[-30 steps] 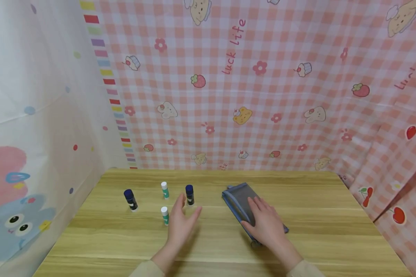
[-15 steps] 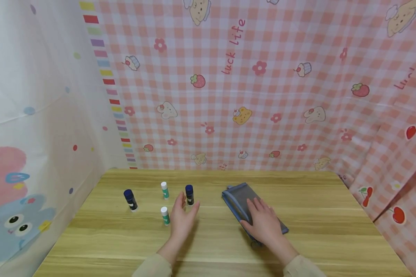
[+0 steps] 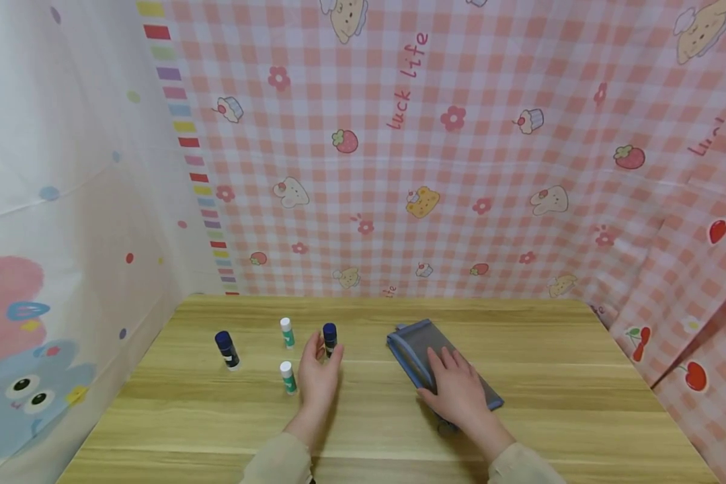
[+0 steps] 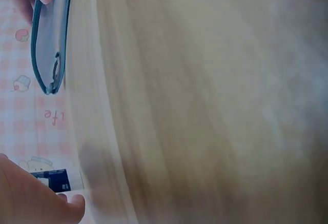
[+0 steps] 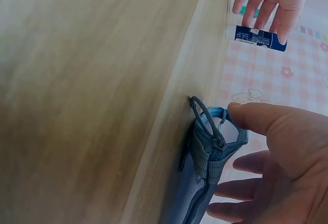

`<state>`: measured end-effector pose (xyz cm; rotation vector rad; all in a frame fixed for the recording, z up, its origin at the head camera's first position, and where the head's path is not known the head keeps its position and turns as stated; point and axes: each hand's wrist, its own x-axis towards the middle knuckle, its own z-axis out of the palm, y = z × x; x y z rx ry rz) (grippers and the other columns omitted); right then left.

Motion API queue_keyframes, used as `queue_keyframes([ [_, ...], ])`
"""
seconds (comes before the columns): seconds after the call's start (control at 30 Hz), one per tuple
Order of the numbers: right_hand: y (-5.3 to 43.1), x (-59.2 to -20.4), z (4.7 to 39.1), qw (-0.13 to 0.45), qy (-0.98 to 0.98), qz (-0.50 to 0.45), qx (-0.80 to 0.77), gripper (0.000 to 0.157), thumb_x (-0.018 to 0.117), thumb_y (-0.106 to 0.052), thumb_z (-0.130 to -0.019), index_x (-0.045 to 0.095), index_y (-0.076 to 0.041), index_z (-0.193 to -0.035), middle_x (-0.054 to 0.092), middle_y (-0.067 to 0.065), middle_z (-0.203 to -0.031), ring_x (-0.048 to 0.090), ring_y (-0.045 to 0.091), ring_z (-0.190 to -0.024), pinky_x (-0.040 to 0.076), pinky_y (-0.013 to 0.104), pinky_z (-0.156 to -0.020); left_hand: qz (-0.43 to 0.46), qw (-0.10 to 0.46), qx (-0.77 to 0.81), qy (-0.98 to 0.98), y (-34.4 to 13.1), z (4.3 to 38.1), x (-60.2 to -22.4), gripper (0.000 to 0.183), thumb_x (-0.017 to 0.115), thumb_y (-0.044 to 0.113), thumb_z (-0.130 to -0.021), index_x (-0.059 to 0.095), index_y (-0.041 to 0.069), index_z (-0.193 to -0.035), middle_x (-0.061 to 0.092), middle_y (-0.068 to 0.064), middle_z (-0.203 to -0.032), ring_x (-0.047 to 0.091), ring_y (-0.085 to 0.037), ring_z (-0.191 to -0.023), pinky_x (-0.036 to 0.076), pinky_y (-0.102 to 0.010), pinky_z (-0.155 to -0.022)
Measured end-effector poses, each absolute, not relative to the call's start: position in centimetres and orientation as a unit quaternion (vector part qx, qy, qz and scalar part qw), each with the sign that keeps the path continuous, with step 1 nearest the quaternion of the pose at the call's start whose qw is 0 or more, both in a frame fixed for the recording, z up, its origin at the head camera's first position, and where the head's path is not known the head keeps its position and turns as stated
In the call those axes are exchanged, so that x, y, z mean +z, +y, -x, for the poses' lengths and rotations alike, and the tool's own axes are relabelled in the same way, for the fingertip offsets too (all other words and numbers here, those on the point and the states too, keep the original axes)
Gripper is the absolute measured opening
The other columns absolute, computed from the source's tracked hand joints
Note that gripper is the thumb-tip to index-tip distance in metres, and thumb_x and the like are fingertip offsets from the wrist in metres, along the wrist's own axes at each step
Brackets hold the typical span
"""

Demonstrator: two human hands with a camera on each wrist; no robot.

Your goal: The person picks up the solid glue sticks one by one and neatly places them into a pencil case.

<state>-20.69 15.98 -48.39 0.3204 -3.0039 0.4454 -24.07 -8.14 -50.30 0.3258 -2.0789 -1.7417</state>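
My left hand [image 3: 319, 382] reaches round a standing glue stick with a dark blue cap [image 3: 329, 332], thumb in front of its right side and fingers at its left. In the right wrist view the fingers extend close beside the same glue stick [image 5: 260, 38], without a firm grip showing. A grey mesh zip pouch with blue edging [image 3: 422, 337] lies flat to the right. My right hand [image 3: 458, 391] rests on it with fingers spread, and its thumb touches the rim of the pouch [image 5: 205, 155] at the zip end. The zip side gapes a little.
Two small glue sticks, white-capped with green labels, stand left of my left hand: one farther back [image 3: 287, 333], one nearer [image 3: 288, 378]. Another blue-capped glue stick [image 3: 227, 351] stands farther left. A checked cloth [image 3: 363, 175] hangs behind the wooden table [image 3: 206, 417].
My left hand has moved slightly in, its thumb and fingers coming closer together around the blue-capped glue stick. My right hand has shifted slightly left on the pouch, which stays in place.
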Motion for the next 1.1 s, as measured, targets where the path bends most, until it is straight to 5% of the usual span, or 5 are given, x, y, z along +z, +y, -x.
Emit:
queue_keyframes([
  [1.1,14.7,-48.6,20.9,0.037,-0.99,-0.064,0.119,0.04,0.057,-0.02,-0.099,0.06,-0.002,-0.134,0.054,0.022,-0.138,0.046,0.043,-0.13,0.04,0.066,-0.101,-0.141,0.231,-0.633,-0.726,-7.8,25.5,-50.4,0.033,0.07,-0.002,-0.088,0.064,-0.007,-0.12,0.066,-0.025,-0.116,0.061,-0.039,-0.108,0.049,-0.048,-0.098],
])
